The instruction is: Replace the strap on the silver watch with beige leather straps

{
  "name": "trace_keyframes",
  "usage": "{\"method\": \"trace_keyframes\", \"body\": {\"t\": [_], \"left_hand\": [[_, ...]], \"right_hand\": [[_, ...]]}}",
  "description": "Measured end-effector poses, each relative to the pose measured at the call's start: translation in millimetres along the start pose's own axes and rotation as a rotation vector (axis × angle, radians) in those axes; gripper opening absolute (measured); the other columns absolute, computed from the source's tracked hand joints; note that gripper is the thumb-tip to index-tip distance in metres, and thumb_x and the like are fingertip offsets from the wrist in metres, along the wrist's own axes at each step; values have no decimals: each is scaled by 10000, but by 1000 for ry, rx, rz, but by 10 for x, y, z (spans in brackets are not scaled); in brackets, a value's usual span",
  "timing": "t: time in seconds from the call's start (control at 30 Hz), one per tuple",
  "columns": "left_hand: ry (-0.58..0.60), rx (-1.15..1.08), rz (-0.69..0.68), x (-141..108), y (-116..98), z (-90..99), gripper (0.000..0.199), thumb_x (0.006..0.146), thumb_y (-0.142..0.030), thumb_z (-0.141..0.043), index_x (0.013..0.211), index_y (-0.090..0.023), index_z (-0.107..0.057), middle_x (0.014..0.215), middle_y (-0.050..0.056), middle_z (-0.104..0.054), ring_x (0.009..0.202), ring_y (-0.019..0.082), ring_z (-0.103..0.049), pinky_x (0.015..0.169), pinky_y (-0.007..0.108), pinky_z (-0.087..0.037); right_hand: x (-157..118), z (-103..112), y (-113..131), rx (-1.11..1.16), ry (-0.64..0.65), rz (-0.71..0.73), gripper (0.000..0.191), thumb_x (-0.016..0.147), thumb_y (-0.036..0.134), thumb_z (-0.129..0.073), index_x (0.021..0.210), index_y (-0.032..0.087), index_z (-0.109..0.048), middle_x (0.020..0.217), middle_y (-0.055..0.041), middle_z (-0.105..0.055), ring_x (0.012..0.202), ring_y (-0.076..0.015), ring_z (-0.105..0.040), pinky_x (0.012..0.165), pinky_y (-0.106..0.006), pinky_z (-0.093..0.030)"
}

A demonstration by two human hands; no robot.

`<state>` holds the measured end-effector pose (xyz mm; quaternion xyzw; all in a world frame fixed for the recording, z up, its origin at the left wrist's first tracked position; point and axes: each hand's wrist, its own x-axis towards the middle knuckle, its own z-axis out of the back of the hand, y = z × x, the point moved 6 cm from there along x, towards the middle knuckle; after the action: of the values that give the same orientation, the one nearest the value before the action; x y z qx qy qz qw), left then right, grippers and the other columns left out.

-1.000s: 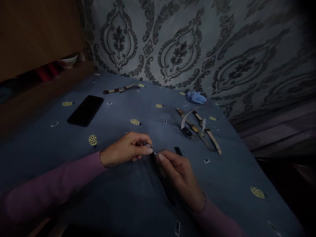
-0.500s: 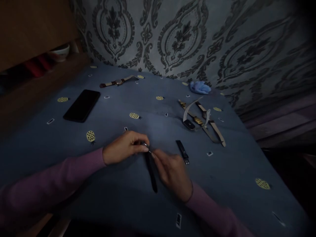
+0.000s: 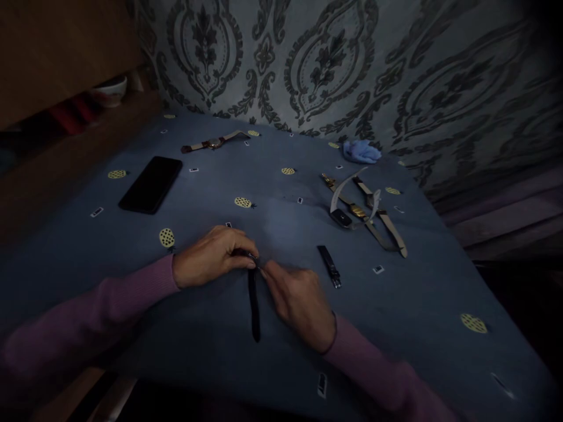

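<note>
Between thumb and fingers, my left hand (image 3: 215, 255) pinches a small watch (image 3: 251, 257), mostly hidden by the fingers. One dark strap (image 3: 254, 305) hangs from it toward the table's near edge. My right hand (image 3: 301, 299) is closed, its fingertips held against the watch's right side. A thin, pale bit of something shows at those fingertips, too small to name. To the right of my right hand lies a separate short black strap piece with a buckle (image 3: 329, 266).
Several watches (image 3: 358, 211) lie crossed together at the right, with a crumpled blue cloth or glove (image 3: 361, 152) behind them. A black phone (image 3: 151, 184) rests at the left. Another watch (image 3: 214, 142) lies near the patterned wall. A bowl (image 3: 109, 92) sits on the left shelf.
Both hands have shifted slightly left with the watch. Its hanging strap has swung left and now points more straight down. The whole view has moved a little.
</note>
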<state>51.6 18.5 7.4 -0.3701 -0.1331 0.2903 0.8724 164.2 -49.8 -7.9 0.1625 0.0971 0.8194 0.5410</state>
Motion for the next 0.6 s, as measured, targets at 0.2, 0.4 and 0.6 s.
{"method": "trace_keyframes", "body": {"t": [0.2,0.4,0.6], "left_hand": [[51,111,-65,-30,-53,87,79,842,-164,-660,766,-160,-682,752,-22,-570,711,106,-559,650,209,-410],[120,180,-66,-94,-47,108,82,852,-133,-644,773,-148,-660,749,-29,-603,723,111,-596,774,253,-446],[128,311,-144,-150,-63,94,109,893,-131,-571,794,-143,-615,780,4,-623,708,132,-592,648,231,-430]], "right_hand": [[76,-7,59,23,60,11,275,958,199,-383,826,149,-619,509,-7,-596,424,-118,-515,474,-238,-266],[157,-18,86,54,114,15,285,956,225,-377,829,151,-621,503,-11,-585,412,-124,-503,468,-239,-259],[202,-36,91,180,154,1,272,949,225,-364,807,162,-588,562,-12,-584,472,-130,-547,515,-235,-327]]}}
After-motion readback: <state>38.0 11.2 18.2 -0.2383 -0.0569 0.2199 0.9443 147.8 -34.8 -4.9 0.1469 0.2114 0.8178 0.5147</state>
